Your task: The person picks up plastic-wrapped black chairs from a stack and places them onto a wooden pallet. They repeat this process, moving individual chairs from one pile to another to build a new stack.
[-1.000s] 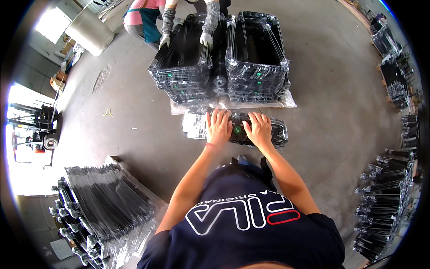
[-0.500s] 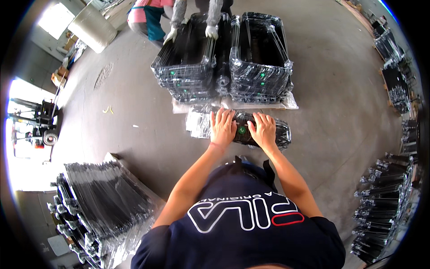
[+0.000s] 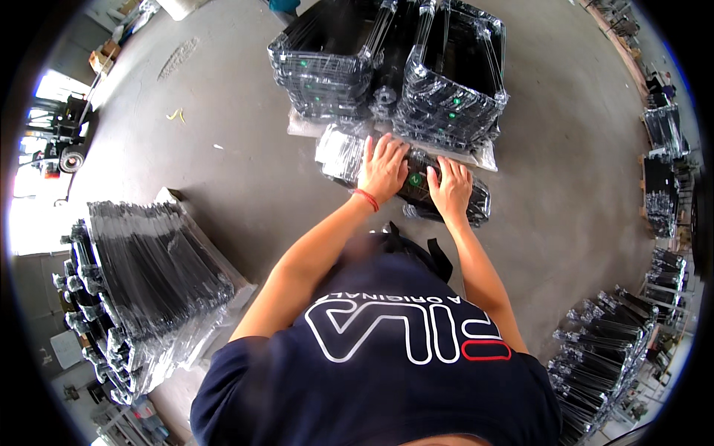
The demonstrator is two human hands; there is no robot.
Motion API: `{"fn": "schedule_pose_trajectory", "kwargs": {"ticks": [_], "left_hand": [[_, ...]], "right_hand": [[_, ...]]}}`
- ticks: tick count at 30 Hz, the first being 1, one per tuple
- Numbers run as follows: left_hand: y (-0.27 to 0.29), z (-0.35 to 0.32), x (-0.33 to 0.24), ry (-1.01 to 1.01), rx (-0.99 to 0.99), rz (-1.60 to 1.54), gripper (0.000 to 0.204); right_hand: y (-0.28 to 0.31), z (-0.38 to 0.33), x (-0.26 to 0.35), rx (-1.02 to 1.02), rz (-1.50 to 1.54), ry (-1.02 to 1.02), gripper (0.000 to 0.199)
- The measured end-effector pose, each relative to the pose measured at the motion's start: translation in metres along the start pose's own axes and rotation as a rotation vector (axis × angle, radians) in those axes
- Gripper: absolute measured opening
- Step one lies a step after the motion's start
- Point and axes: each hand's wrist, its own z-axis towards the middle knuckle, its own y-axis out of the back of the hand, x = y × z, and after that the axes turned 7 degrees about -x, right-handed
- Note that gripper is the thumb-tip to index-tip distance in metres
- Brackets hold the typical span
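Observation:
A long black bundle (image 3: 422, 199) wrapped in clear plastic film lies in front of me, at the near side of two wrapped stacks. Its left end is paler and shiny with film. My left hand (image 3: 384, 169) rests on its middle, fingers stretched forward over the top. Farther right, my right hand (image 3: 451, 189) lies on the bundle with fingers spread. Between both hands shows a round green sticker (image 3: 415, 180). Both hands look open. The bundle's underside is hidden.
Film-wrapped stacks of black frames, left (image 3: 321, 82) and right (image 3: 454, 93), stand just beyond on a pale sheet (image 3: 476, 154). Another wrapped stack (image 3: 160, 260) is at left, more (image 3: 606, 349) at right. A forklift (image 3: 59, 141) stands far left. Teal clothing (image 3: 284, 6) shows at the top edge.
The view has shifted and turned, so the stacks sit higher and the bundle looks more slanted. Most of the co-worker has left the picture. My hands remain on the bundle.

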Motion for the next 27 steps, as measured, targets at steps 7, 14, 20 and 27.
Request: {"fn": "schedule_pose_trajectory", "kwargs": {"ticks": [7,14,20,27], "left_hand": [[-0.007,0.003,0.001,-0.008,-0.169,-0.020,0.027],[-0.016,0.007,-0.008,0.130,-0.164,-0.006,0.028],[-0.017,0.006,-0.006,0.135,-0.189,0.025,0.027],[-0.013,0.009,-0.008,0.083,-0.225,-0.011,0.026]], "right_hand": [[-0.006,0.004,-0.003,-0.031,-0.025,0.047,0.027],[-0.011,0.010,-0.009,0.015,-0.047,0.061,0.026],[-0.013,0.011,-0.008,0.028,-0.061,0.084,0.026],[-0.010,0.009,-0.006,-0.012,-0.060,0.047,0.022]]}}
